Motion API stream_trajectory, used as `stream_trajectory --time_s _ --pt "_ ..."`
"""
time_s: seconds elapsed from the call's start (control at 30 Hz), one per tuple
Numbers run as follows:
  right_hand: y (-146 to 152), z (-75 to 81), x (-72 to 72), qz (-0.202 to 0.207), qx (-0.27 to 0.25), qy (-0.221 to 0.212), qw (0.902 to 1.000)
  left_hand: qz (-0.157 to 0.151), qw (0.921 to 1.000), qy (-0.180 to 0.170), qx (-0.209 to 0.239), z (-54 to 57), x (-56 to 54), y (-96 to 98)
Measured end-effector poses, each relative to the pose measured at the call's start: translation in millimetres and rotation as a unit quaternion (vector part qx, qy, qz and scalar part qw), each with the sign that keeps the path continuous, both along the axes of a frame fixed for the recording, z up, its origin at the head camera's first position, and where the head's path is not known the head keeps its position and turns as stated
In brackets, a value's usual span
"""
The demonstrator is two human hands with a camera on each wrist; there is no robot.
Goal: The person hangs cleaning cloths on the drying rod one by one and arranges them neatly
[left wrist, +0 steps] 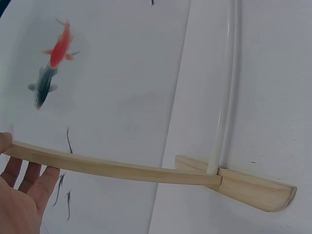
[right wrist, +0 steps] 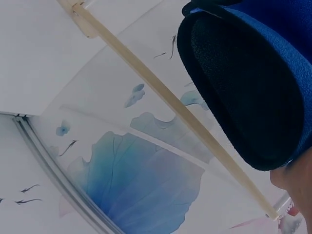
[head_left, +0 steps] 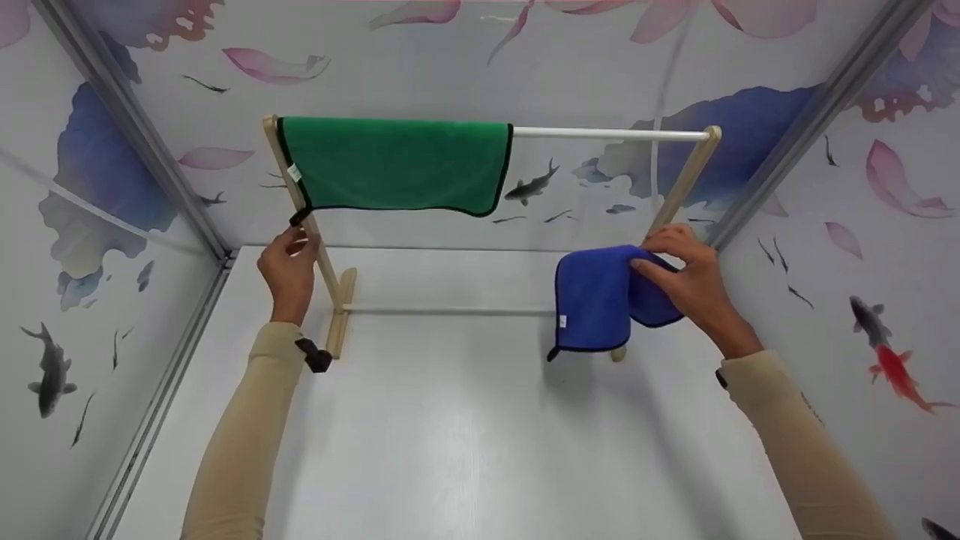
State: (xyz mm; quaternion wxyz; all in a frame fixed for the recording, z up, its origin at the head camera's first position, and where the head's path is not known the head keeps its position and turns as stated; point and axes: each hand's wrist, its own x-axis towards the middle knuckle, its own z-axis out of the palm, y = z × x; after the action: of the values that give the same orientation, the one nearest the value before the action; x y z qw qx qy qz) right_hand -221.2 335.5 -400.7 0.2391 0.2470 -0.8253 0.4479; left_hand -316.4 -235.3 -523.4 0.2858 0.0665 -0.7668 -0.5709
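Observation:
A green towel (head_left: 397, 165) with black edging hangs folded over the left part of the white top bar of a wooden rack (head_left: 679, 184). My left hand (head_left: 289, 262) grips the rack's left upright (left wrist: 112, 168) just below the towel's lower left corner, its thumb on one side and fingers on the other in the left wrist view. At the right, my right hand (head_left: 694, 281) pinches a blue towel (head_left: 592, 300) by its upper part. The blue towel hangs in a fold in front of the right upright, below the top bar. Its dark-looking side fills much of the right wrist view.
The right part of the top bar (head_left: 607, 133) is bare. A thin lower bar (head_left: 450, 310) joins the rack's wooden feet (head_left: 339, 334), which stand on a white table (head_left: 450, 435). Printed wall panels with fish and petals enclose the table at the back and sides.

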Motion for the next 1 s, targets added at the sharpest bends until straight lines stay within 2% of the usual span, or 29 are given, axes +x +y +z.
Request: stream_trajectory --time_s 0.3,0.47,0.7,1.0 --pt "-9 18.3 -3.3 0.000 0.008 0.015 0.9999 0.001 0.9998 -0.022 -0.004 -0.3 0.1 1.5" --pt "-13 28.1 -8.2 0.019 0.008 0.039 0.9990 0.004 1.0000 -0.007 -0.001 0.0 1.4 -0.2" --pt "-17 34.1 -11.4 0.017 0.005 0.046 0.9988 0.006 0.9999 0.008 0.003 0.8 -0.2 -2.1" --pt "-19 39.9 -12.5 0.014 0.011 0.049 0.9987 0.001 0.9999 -0.006 0.011 0.7 0.4 -1.2"
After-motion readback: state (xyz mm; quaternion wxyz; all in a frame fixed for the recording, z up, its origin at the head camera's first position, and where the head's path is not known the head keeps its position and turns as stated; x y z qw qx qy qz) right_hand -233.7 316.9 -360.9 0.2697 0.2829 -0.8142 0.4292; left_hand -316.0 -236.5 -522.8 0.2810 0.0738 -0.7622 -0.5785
